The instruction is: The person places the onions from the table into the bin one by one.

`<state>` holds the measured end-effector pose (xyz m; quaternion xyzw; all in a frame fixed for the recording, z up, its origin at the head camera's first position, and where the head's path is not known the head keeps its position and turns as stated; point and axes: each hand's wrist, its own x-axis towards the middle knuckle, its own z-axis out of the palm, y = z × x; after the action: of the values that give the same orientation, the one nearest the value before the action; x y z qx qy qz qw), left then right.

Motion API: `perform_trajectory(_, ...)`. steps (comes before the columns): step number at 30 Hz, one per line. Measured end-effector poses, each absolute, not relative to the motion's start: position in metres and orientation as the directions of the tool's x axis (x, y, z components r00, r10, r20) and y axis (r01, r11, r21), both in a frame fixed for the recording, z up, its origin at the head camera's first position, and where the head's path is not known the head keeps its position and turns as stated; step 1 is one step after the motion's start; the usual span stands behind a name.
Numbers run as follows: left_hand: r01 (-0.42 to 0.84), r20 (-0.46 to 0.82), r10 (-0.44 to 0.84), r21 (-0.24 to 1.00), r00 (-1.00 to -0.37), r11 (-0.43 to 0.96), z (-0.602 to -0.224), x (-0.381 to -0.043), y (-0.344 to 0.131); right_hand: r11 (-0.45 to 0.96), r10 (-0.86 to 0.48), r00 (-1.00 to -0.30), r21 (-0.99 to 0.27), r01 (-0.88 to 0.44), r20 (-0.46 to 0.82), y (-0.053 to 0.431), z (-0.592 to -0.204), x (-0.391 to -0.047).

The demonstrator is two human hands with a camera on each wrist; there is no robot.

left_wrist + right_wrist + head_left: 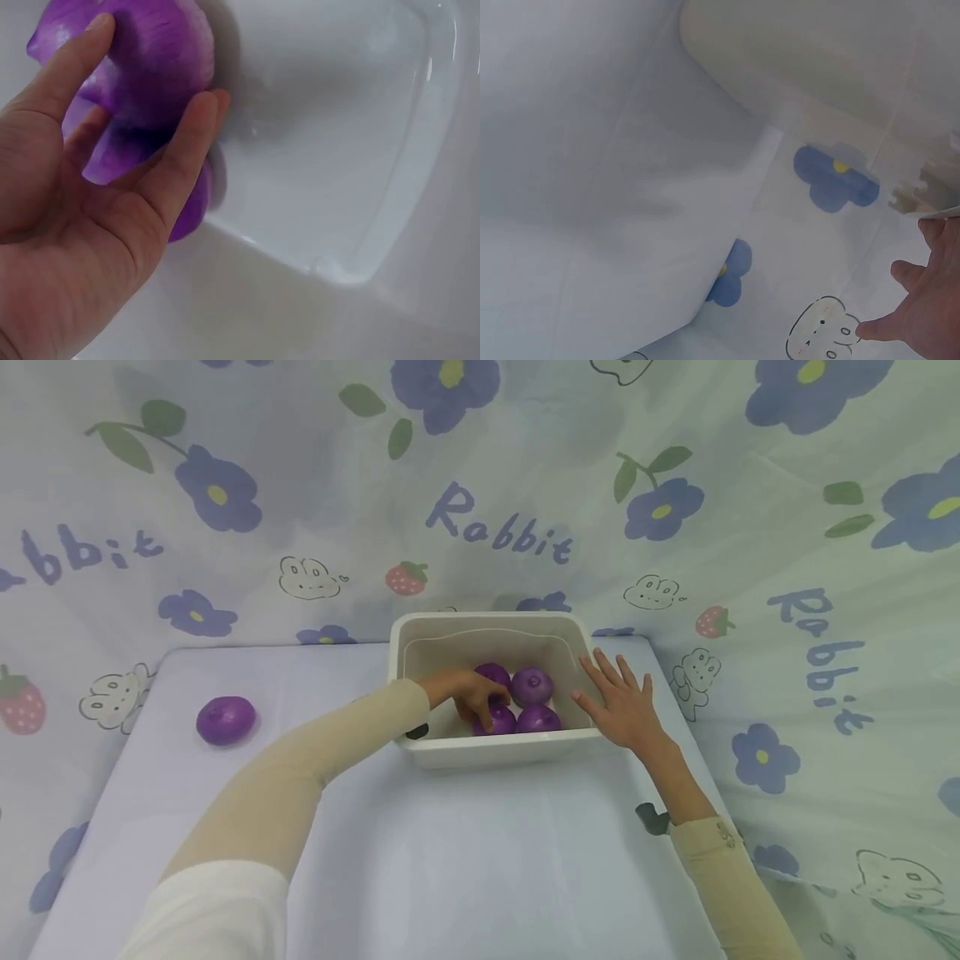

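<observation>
Several purple onions (532, 686) lie together in a white plastic bin (487, 752). My left hand (474, 693) reaches over the bin's left side, its thumb and fingers curved round the front-left onion (501, 721). Seen from the left wrist, the thumb lies on one side of that onion (161, 64) and the fingers on the other; another onion shows partly beneath the fingers. My right hand (626, 706) is spread at the bin's right rim, fingers straight and apart, holding nothing. In the right wrist view only part of this hand (930, 300) shows, beside the bin's rim.
A single purple onion (226, 720) lies on the white-covered table (480, 860), left of the bin. Behind the table and along its right side hangs a curtain (510, 468) printed with flowers and rabbits. The bin stands near the table's back edge.
</observation>
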<state>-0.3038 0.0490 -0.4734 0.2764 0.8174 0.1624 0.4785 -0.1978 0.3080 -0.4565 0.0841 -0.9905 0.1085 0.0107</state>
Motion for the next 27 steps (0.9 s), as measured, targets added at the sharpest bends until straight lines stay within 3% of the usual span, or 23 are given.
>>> perform_trajectory(12,0.228,-0.633,0.640,0.610,-0.436,0.759,-0.443,-0.312,0.042,0.961,-0.168,-0.984,-0.214,-0.175,0.049,0.307,-0.455,-0.195)
perform_trajectory(22,0.374,-0.456,0.751,0.668,-0.477,0.643,-0.399,-0.313,0.030,0.964,-0.161,-0.986,-0.205,-0.167,0.047,0.306,-0.456,-0.195)
perform_trajectory(27,0.353,-0.385,0.775,0.726,-0.501,0.590,-0.382,-0.310,0.007,0.959,-0.166,-0.985,-0.224,-0.173,0.047,0.306,-0.457,-0.195)
